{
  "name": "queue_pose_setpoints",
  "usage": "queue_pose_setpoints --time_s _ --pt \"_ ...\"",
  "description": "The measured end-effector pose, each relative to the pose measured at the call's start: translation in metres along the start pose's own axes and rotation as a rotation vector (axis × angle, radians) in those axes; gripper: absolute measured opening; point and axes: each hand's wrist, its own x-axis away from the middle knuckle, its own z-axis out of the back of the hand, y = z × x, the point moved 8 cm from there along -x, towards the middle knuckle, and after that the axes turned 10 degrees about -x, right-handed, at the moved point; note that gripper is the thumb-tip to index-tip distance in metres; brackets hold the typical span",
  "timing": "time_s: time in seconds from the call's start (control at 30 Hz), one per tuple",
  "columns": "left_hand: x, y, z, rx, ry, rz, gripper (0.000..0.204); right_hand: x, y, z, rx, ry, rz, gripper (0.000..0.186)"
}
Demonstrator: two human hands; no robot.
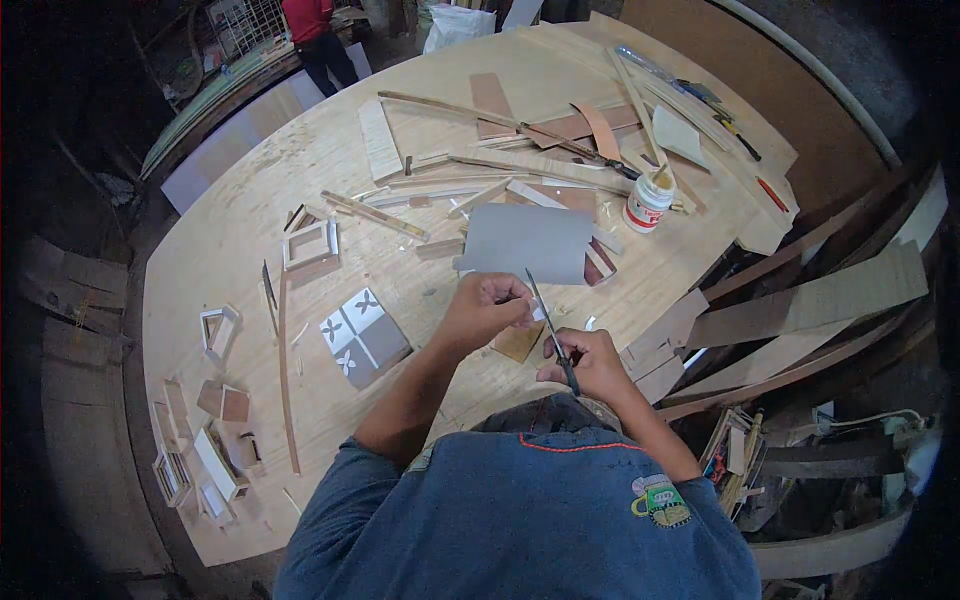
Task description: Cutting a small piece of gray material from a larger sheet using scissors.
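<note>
My left hand (485, 308) is closed, its thumb and fingertips pinching a small white piece (538, 309) that looks like paper or thin card. In my right hand (592, 362) is a pair of scissors (549, 325), fingers wrapped round the dark handles. The blades point away from me and lie right beside the white piece; whether they touch it I cannot tell. Under the hands a small brown wooden block (518, 345) rests on the table. Left of my left hand sits a box (378, 340) with a grey and white top bearing petal shapes. Just beyond the hands lies a grey sheet (528, 242).
The wooden table (240, 520) carries small frames (312, 242) and boxes at left, and wood strips (540, 165) at the back. A white glue jar (648, 203) stands open at right, near a red pencil (773, 194). Curved boards (810, 300) flank the right edge. Another person (322, 50) stands far left.
</note>
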Motion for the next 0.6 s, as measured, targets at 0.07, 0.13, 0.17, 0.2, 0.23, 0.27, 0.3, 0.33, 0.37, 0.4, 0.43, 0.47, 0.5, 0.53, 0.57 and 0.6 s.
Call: queue_pose_setpoints --time_s 0.07,0.13,0.17,0.2,0.23,0.27,0.3,0.33,0.37,0.4,0.43,0.47,0.5,0.53,0.57,0.6 --pt "0.000 0.001 0.003 0.011 -0.027 -0.011 0.010 0.000 0.002 -0.001 -0.009 -0.020 -0.035 0.034" --pt "0.000 0.003 0.004 0.022 -0.056 -0.023 0.009 0.000 0.004 -0.002 0.030 -0.051 -0.041 0.034" --pt "0.000 0.002 0.005 0.015 -0.065 -0.010 0.008 0.000 0.004 -0.001 0.030 -0.051 -0.041 0.034" --pt "-0.001 0.001 0.005 0.007 -0.074 0.003 0.008 0.000 0.002 -0.001 0.035 -0.053 -0.051 0.034" --pt "0.000 0.003 0.004 0.007 -0.074 0.004 0.008 0.000 0.002 -0.001 0.040 -0.055 -0.060 0.034" --pt "0.001 0.005 0.005 -0.016 -0.054 0.028 0.008 -0.001 0.001 0.000 0.039 -0.055 -0.060 0.034" --pt "0.002 0.006 0.005 -0.039 -0.034 0.052 0.009 -0.002 0.000 0.001 0.044 -0.050 -0.050 0.034" --pt "0.001 0.002 0.004 -0.040 -0.034 0.052 0.009 -0.002 -0.001 0.001 0.048 -0.044 -0.041 0.033" --pt "0.002 -0.002 0.003 0.035 -0.006 0.041 0.010 -0.002 -0.001 0.001 0.048 -0.044 -0.041 0.033" --pt "0.003 -0.004 0.002 0.111 0.023 0.029 0.012 -0.003 -0.002 0.002 0.049 -0.028 -0.034 0.034" --pt "0.005 -0.006 0.000 0.110 0.023 0.029 0.012 -0.003 -0.002 0.003 0.050 -0.013 -0.027 0.034" --pt "0.007 -0.005 -0.007 0.052 -0.012 0.038 0.012 -0.003 0.000 0.003 0.050 -0.011 -0.028 0.034" --pt "0.009 -0.006 -0.012 -0.007 -0.047 0.047 0.012 -0.002 0.001 0.003 0.042 -0.010 -0.018 0.034" --pt "0.009 -0.007 -0.012 -0.007 -0.048 0.047 0.012 -0.002 0.001 0.003 0.035 -0.010 -0.008 0.034" --pt "0.009 -0.009 -0.011 0.006 -0.030 0.054 0.013 -0.002 0.001 0.003 0.034 -0.012 -0.009 0.034" --pt "0.010 -0.012 -0.010 0.018 -0.012 0.061 0.014 -0.002 0.001 0.003 0.031 -0.009 -0.024 0.034"
